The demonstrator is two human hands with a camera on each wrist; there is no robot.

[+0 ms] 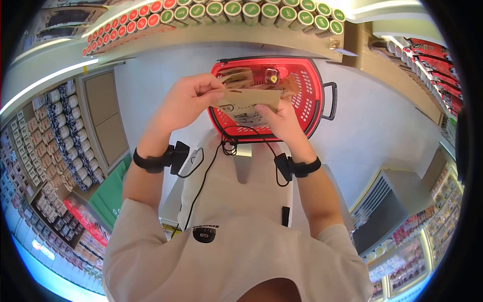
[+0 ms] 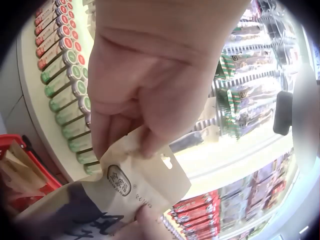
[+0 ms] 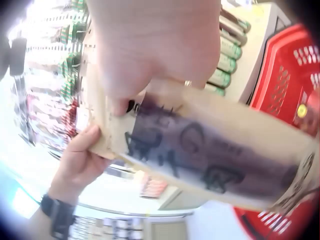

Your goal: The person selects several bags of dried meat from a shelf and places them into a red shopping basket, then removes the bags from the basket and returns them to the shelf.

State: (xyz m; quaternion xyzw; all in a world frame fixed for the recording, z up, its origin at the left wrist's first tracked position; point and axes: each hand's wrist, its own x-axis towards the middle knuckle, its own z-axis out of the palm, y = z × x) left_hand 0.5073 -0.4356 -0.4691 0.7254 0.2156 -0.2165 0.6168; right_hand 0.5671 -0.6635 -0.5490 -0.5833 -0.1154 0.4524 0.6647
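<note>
A tan paper packet [image 1: 250, 108] with printed characters and a dark panel is held up between my two hands over the red shopping basket [image 1: 313, 108]. With thumb and fingers, my left hand [image 1: 193, 98] pinches its top edge at one corner; the left wrist view shows a hang hole near that edge of the packet [image 2: 142, 177]. My right hand [image 1: 282, 118] grips the other side, its thumb lying across the front. Inside the basket are more tan packets [image 1: 236, 78] and a small clear pack with a yellow spot [image 1: 272, 76].
Rows of cans with green and red lids [image 1: 259, 11] line the shelf beyond the basket. Stocked shelves [image 1: 65, 136] run along the left. A grey cabinet [image 1: 397, 206] stands at the right. Black cables [image 1: 204, 183] hang between my wrists in front of my body.
</note>
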